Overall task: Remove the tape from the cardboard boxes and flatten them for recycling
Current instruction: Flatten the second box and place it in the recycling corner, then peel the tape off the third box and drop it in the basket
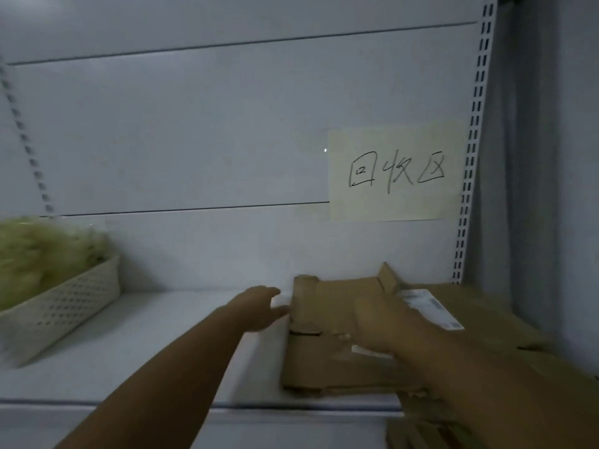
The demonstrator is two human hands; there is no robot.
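flat cardboard (324, 306) lay on the shelf (146, 345), likely light and stiffish, best held by its edges. left hand (261, 306) touched its side, fingers straight; right hand (382, 322) lay on top, grip unclear.

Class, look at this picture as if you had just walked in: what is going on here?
A person handles flattened cardboard lying on a white shelf, below a handwritten paper sign. The left hand touches the cardboard's left edge. The right hand lies on top, too blurred to tell its grip. A basket stands further left on the shelf.
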